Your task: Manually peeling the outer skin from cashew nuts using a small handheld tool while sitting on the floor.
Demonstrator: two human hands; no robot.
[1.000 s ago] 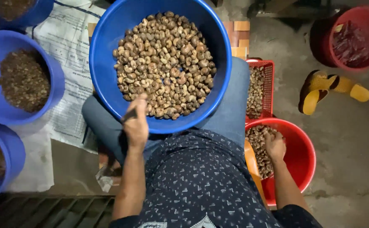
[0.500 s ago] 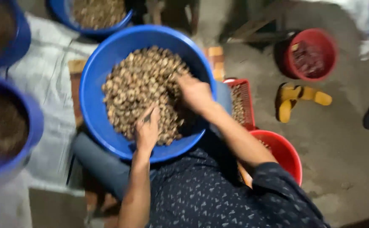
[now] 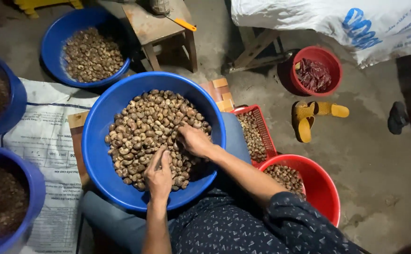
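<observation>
A big blue basin (image 3: 92,141) rests on my lap, heaped with brown cashew nuts (image 3: 142,117). My left hand (image 3: 158,173) lies on the near side of the heap, fingers closed around a thin dark tool that barely shows. My right hand (image 3: 193,140) is palm down in the middle of the heap, fingers curled into the nuts. The two hands are a short gap apart.
By my right knee stand a red mesh basket (image 3: 267,138) and a red bucket (image 3: 325,188), both holding nuts. Blue tubs (image 3: 36,188) of dark bits sit left on a printed sheet (image 3: 45,141). Another blue nut basin (image 3: 55,33), a wooden stool (image 3: 158,28), yellow sandals (image 3: 309,117) and a white sack (image 3: 337,23) lie beyond.
My right hand left the red bucket and came over into the blue basin's nuts. My left hand stayed at the near rim. The view tilted up, showing more floor.
</observation>
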